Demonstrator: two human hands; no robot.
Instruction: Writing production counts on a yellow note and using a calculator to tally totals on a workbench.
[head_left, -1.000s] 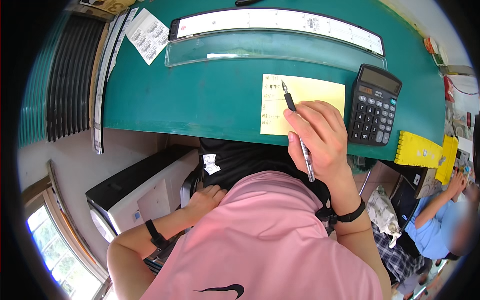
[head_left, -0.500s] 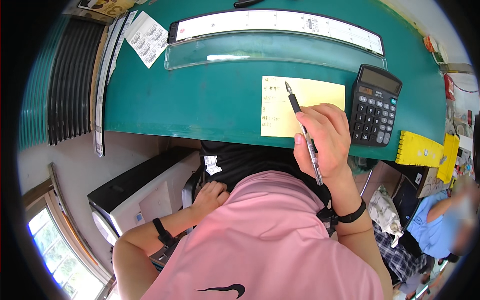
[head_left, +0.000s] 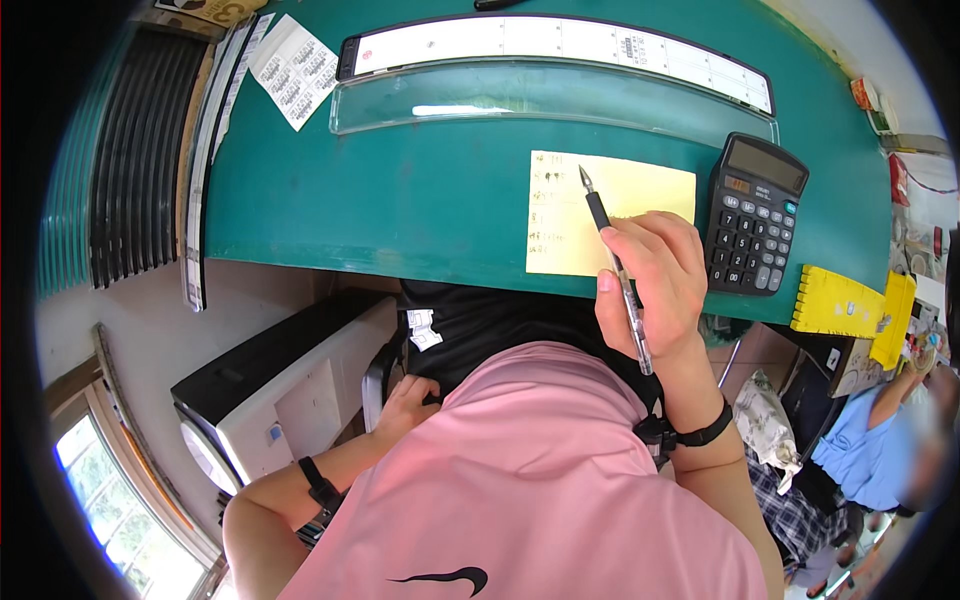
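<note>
The right hand (head_left: pixel 655 285) grips a slim black-and-clear plastic pen (head_left: pixel 597 209), fingers hiding part of the rectangular yellow paper (head_left: pixel 645 185) beyond them, the left hand (head_left: pixel 405 405) too obscured to judge.

Bare right hand (head_left: pixel 652 285): grip snug around thin black-and-clear pen (head_left: pixel 597 209). Pen tip over flat yellow paper (head_left: pixel 650 188); touching or not, cannot tell. Small writing (head_left: pixel 544 238) down paper's left side. Black plastic calculator (head_left: pixel 755 215) just right of paper. Both on smooth green surface (head_left: pixel 370 200). Bare left hand (head_left: pixel 405 405) low, fingers bent, beside pink cloth shirt (head_left: pixel 540 450).
</note>
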